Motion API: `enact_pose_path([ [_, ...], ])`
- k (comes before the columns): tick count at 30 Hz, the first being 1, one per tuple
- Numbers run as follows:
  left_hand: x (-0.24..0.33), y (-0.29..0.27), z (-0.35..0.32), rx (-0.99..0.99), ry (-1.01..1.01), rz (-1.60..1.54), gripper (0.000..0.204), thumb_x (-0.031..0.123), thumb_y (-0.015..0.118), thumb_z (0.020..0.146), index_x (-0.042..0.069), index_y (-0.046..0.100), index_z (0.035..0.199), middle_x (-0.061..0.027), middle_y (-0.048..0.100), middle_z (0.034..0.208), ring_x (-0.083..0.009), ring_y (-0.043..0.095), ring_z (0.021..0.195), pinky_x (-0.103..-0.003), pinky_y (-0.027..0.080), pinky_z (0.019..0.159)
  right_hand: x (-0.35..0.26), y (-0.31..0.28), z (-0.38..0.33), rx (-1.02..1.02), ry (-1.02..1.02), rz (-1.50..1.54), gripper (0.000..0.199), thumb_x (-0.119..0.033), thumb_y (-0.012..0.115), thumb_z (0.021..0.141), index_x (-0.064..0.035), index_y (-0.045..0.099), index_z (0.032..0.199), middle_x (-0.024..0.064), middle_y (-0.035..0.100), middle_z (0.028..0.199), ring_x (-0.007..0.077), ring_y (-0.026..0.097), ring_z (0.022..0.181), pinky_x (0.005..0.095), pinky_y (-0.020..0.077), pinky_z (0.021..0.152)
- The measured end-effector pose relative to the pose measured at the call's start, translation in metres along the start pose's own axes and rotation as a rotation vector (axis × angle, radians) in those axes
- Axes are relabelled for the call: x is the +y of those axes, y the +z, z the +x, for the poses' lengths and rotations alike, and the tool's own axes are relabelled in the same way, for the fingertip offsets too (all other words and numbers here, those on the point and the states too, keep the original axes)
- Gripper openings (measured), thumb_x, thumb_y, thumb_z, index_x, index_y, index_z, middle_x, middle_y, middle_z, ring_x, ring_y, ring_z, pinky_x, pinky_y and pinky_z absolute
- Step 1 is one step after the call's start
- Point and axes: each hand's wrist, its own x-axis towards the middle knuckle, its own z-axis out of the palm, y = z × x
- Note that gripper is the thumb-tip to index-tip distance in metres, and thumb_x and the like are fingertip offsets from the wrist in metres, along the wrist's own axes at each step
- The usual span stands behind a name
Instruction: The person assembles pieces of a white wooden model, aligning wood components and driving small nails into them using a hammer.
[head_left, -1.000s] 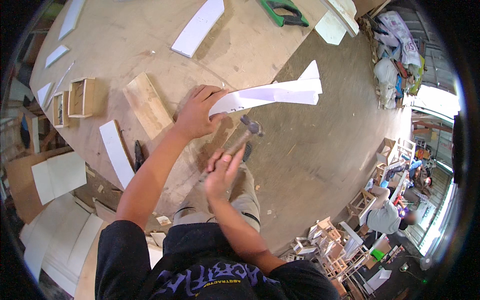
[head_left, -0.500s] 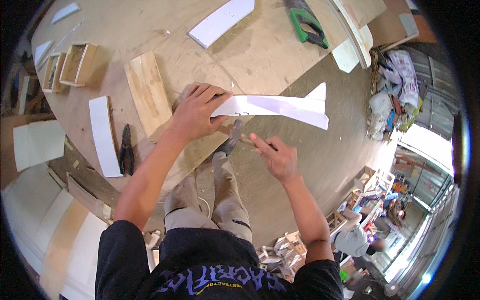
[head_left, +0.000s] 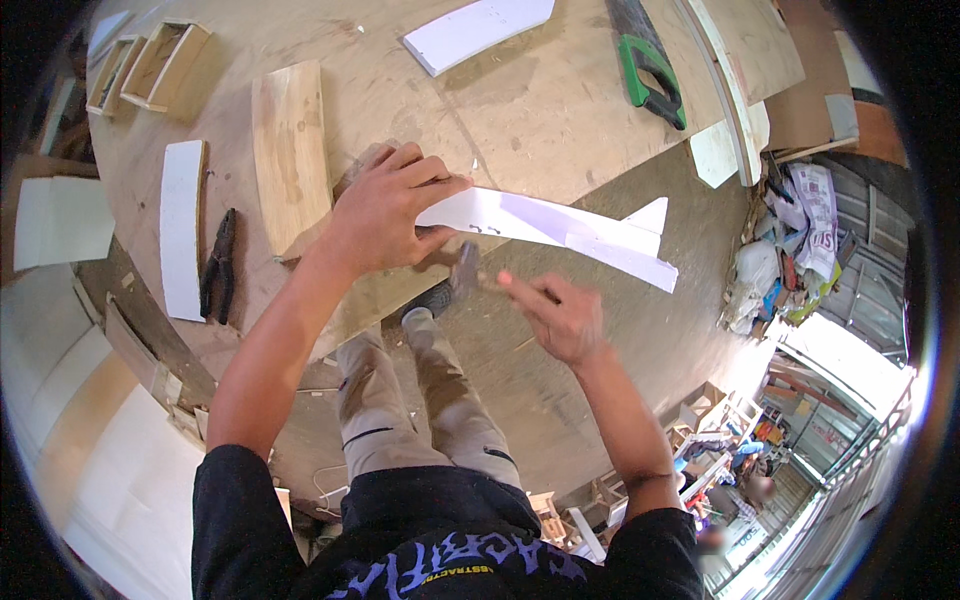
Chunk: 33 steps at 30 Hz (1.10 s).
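My left hand (head_left: 392, 212) is closed on the left end of a white board (head_left: 535, 220), pressing it near the edge of the wooden table. The board's other end, with an angled white piece (head_left: 648, 222) on it, juts out past the edge. Small dark nails or marks (head_left: 482, 230) show along its near edge, beside my thumb. In my right hand (head_left: 565, 318) is a hammer (head_left: 466, 270), gripped by the handle; its blurred head hangs just below the board, apart from it. Part of a block under my left hand is hidden.
A plain wood plank (head_left: 290, 150), a white strip (head_left: 182, 230) and black pliers (head_left: 217, 265) lie to the left. Small wooden boxes (head_left: 165, 65) sit at the far left. Farther back are a white board (head_left: 478, 32) and a green-handled saw (head_left: 652, 80). People (head_left: 735, 500) are at lower right.
The whole view has shifted and turned a little. The white board's outer end now slants lower. Both hands keep their holds, and the hammer stays close to the board's near edge.
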Motion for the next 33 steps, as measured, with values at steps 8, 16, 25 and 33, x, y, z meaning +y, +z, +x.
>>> enact_pose_path([
  [8,0.002,0.003,-0.002,0.040,0.023,0.033,0.061,0.024,0.089,0.070,0.016,0.074,0.129,-0.0020,0.065,0.108,-0.0264,0.060,0.109,-0.043,0.046,0.107,0.003,0.001,0.004,0.011,-0.022,0.007,0.062,-0.021,0.077,0.088,-0.0431,0.064,0.144,-0.0042,0.063,0.078,0.0142,0.059,0.057,0.0325,0.0479,0.046],
  [16,0.002,0.003,0.000,0.050,0.021,-0.008,0.057,0.023,0.087,0.071,0.015,0.075,0.126,-0.0038,0.066,0.106,-0.0286,0.061,0.106,-0.044,0.048,0.105,0.005,-0.004,0.007,0.017,0.066,-0.035,0.061,-0.019,0.076,0.089,-0.0423,0.065,0.143,-0.0035,0.063,0.077,0.0148,0.059,0.056,0.0325,0.0486,0.046],
  [25,0.001,0.003,0.000,0.058,0.030,-0.020,0.057,0.021,0.088,0.069,0.012,0.075,0.124,-0.0044,0.066,0.105,-0.0287,0.061,0.104,-0.043,0.049,0.103,-0.002,-0.010,0.001,-0.061,0.007,0.083,0.052,-0.014,0.079,0.089,-0.0259,0.071,0.139,0.0031,0.065,0.078,0.0155,0.059,0.059,0.0329,0.0472,0.050],
  [33,0.003,0.003,0.003,0.062,0.028,-0.014,0.058,0.020,0.089,0.068,0.014,0.076,0.124,-0.0034,0.067,0.104,-0.0283,0.061,0.100,-0.043,0.049,0.102,-0.004,-0.002,0.002,0.013,0.077,0.149,0.048,-0.018,0.072,0.097,-0.0294,0.067,0.144,0.0027,0.064,0.079,0.0198,0.057,0.058,0.0359,0.0491,0.051],
])
